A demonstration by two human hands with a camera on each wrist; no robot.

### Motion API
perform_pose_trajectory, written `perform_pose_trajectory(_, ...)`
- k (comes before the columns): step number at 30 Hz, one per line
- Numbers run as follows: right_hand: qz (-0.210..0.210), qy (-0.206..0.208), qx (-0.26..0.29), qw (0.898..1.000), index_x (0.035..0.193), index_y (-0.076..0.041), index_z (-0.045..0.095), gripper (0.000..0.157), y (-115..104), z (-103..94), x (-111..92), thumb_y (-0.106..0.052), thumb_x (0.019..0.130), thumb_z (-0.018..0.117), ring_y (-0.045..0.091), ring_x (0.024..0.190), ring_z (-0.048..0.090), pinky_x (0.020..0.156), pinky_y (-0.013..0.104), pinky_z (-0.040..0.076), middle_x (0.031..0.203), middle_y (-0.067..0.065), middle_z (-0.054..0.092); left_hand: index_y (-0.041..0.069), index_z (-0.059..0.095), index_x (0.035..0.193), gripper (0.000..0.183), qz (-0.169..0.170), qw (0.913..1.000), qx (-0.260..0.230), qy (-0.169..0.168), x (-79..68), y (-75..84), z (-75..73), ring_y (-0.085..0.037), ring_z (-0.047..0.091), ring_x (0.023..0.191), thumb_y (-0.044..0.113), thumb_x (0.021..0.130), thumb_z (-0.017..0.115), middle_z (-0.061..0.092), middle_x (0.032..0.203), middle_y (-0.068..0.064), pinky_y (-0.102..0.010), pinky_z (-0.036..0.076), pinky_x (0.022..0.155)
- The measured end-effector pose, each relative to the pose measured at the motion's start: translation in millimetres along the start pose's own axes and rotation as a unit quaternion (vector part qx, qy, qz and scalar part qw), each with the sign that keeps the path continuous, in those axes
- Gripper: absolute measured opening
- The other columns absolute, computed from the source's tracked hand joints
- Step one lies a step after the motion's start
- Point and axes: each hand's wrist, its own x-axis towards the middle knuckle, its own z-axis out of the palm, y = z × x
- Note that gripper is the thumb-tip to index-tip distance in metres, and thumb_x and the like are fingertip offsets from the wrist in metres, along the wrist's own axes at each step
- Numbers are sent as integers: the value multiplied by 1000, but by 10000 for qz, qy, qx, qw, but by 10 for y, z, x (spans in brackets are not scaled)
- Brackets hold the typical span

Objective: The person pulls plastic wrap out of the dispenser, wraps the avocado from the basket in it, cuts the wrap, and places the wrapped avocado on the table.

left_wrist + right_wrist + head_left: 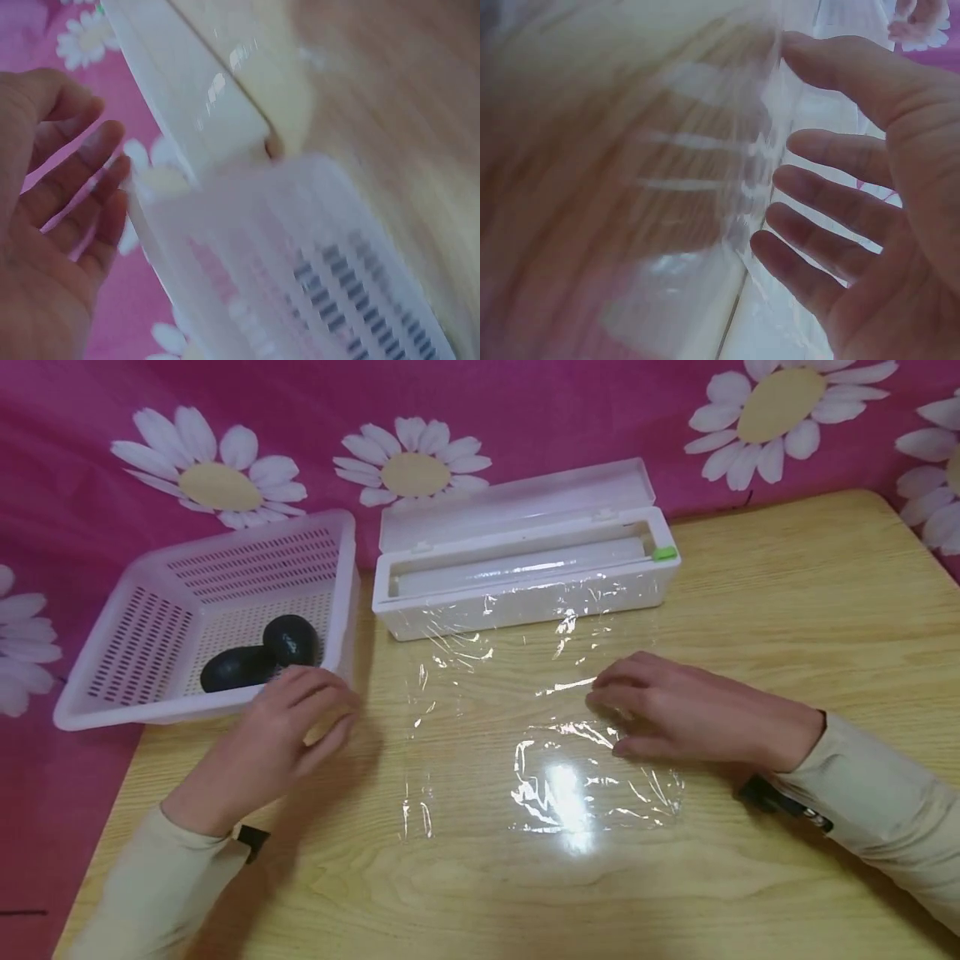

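Observation:
My left hand [272, 739] hovers by the front right corner of the white plastic basket [150, 708], its fingers loosely bent around nothing. Inside the basket sit two glossy, dark oval fruits that look like avocados, one rounder [290, 640] and one longer [234, 669]. A sheet of clear cling film [480, 760] runs from the white dispenser box [525, 597] down over the table. Over the sheet's right side is my right hand [690, 714]; the right wrist view shows its fingers [832, 154] spread, close to the film. Whether they touch it I cannot tell.
The dispenser's lid [517, 502] stands raised at the back, with a green slider [664, 553] at the box's right end. A pink cloth with daisies [525, 410] hangs behind the wooden table [795, 585]. The basket stands at the table's left edge.

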Motion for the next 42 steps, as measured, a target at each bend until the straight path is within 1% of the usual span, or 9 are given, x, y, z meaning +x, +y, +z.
perform_pose_trajectory(4,12,-60,-92,9999,132,-10,69,51,14,20,-6,-30,87,83,25,126,59,103,45,57,134,7,67,3,74,94,45,-187,9981,-38,587,16,-145,-68,-27,63,92,37,109,48,73,93,-11,-30,48,87)
perform_pose_trajectory(7,10,-100,-178,9998,131,-10,69,52,19,28,-2,-31,87,83,25,125,60,103,45,57,133,8,67,3,74,95,26,-549,9963,-1,668,10,-228,-156,-27,62,91,24,102,60,73,92,-12,-24,45,88)
perform_pose_trajectory(10,18,-148,-226,9996,131,-10,69,50,27,31,-7,-31,87,83,25,125,61,103,45,57,133,8,67,3,74,99,9,-875,9948,143,494,1,-358,-243,-28,61,93,6,91,70,72,94,-13,-26,43,89)
perform_pose_trajectory(12,74,-207,-232,9995,131,-10,69,50,27,26,-17,-32,88,82,26,126,61,103,45,57,134,9,67,2,74,101,16,-1149,9925,259,319,-12,-464,-293,-30,62,96,-2,86,73,72,97,-15,-31,43,89)
perform_pose_trajectory(20,302,-397,-187,9986,132,-11,69,47,6,24,-52,-32,91,80,27,127,63,104,47,57,138,9,65,1,71,114,21,-2299,9696,571,-606,-111,-920,-395,-39,60,113,7,93,69,71,114,-22,-52,44,95)
perform_pose_trajectory(27,297,-351,-225,9987,132,-10,69,49,2,32,-74,-32,90,80,28,127,64,104,48,57,138,10,65,-4,69,115,31,-2464,9570,834,-1285,-186,-1256,-412,-47,58,114,11,89,75,68,115,-29,-61,45,98)
perform_pose_trajectory(31,319,-383,-220,9985,133,-10,69,50,-5,22,-87,-33,91,80,29,128,63,105,48,56,140,10,65,-3,64,126,45,-2879,9350,724,-1940,-215,-1383,-440,-49,53,120,24,92,76,62,125,-31,-66,43,101)
perform_pose_trajectory(37,243,-359,-247,9988,133,-10,68,49,-14,21,-72,-34,92,79,28,129,62,106,48,56,141,10,64,0,50,144,77,-3622,8814,432,-3003,-243,-1496,-502,-53,45,125,50,91,75,43,143,-36,-72,41,100)
perform_pose_trajectory(42,171,-316,-287,9989,133,-9,69,49,-12,15,-59,-34,91,79,28,129,62,106,47,56,139,10,65,2,41,151,89,-3696,8642,283,-3402,-256,-1583,-528,-55,49,120,53,88,77,42,143,-40,-72,45,94)
